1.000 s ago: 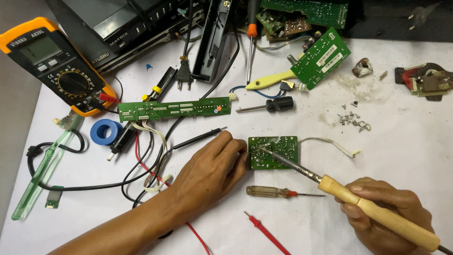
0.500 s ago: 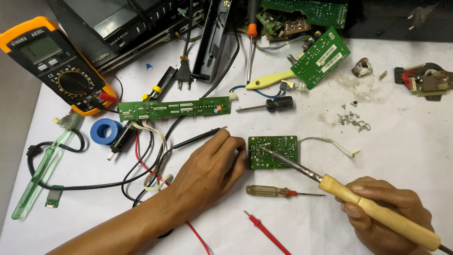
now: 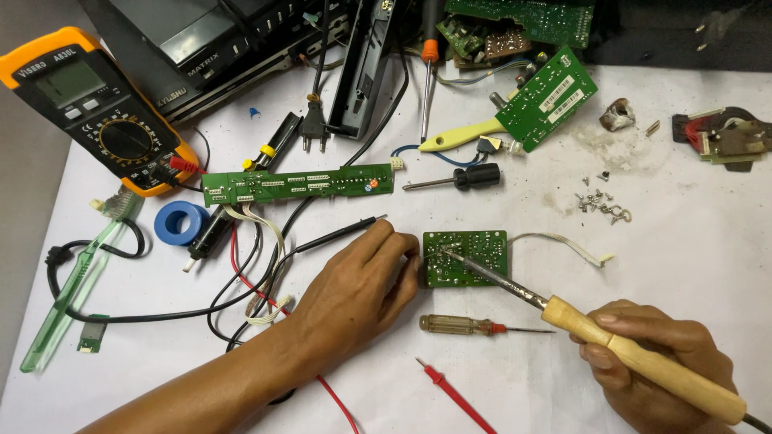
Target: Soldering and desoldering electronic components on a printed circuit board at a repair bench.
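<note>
– Two hands are working on a white surface (image 3: 683, 265) that is crowded with parts. What is the biggest thing on it?

– At the far left lies an orange and black multimeter (image 3: 96, 112). Below it, a long green strip board (image 3: 297, 185) lies across some cables. Both are well apart from the work.

– And the hands?

– The left hand (image 3: 358, 289) lies flat on the surface. Its fingers are bent loosely and grasp nothing; the fingertips touch the left edge of the small green circuit board (image 3: 474, 249) and steady it. The right hand (image 3: 683, 345) has its fingers clenched around the wooden handle of the soldering iron (image 3: 635, 354).

– Where is the small board exactly?

– It is in the middle of the surface, lying flat between the two hands. The metal tip of the iron rests on its upper left part.

– Which step is this, in your opinion?

– I judge it is the heating of one joint on the board. I cannot see any solder wire in either hand.

– What does the next move ask for?

– I think it asks for a quiet left hand, so the board does not slide, and a straight lift of the tip. The amber-handled screwdriver (image 3: 454, 325) lies just below the board, and the loose screws (image 3: 599, 205) lie further up to the right.
</note>
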